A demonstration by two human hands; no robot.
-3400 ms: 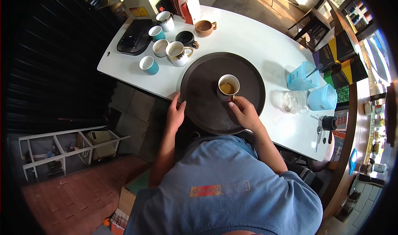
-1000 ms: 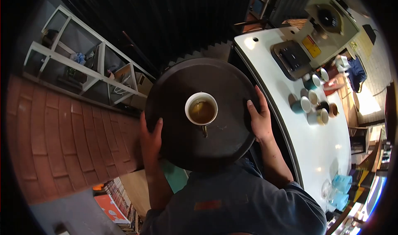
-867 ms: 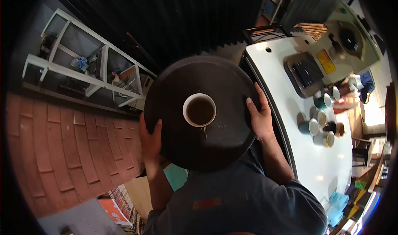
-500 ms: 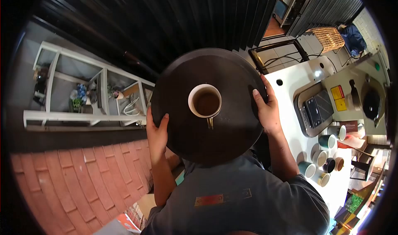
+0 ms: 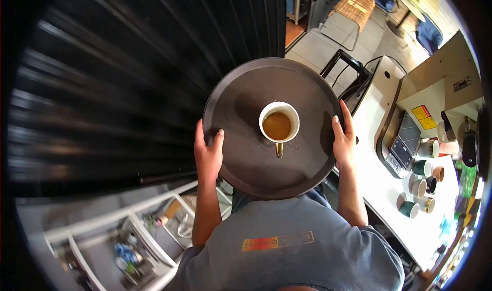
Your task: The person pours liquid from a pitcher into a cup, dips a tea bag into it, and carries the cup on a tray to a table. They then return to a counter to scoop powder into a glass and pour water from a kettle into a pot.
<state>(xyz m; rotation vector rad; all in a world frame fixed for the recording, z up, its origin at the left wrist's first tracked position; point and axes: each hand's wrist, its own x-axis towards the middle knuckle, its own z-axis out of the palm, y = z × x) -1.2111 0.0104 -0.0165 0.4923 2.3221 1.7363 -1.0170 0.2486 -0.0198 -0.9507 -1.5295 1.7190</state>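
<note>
A round dark brown tray point(image 5: 256, 165) is held level in front of the body. My left hand point(image 5: 208, 155) grips its left rim, thumb on top and the other fingers partly hidden at the edge. On the opposite rim, my right hand point(image 5: 344, 141) holds it the same way. Near the tray's middle stands a white cup point(image 5: 279, 122) with a gold handle pointing toward me. Brown liquid shows inside the cup, well below its rim.
Black ribbed panels point(image 5: 118, 86) rise ahead and to the left. A white shelf point(image 5: 113, 214) with plants is at lower left. On the right, a white counter point(image 5: 374, 157) bears several cups, a scale point(image 5: 401, 150) and a machine. A wicker stool point(image 5: 354, 8) stands beyond.
The view has turned right; the shelf now appears lower left and the brick wall has left the frame. Both hands still hold the tray, and the cup remains upright on it.
</note>
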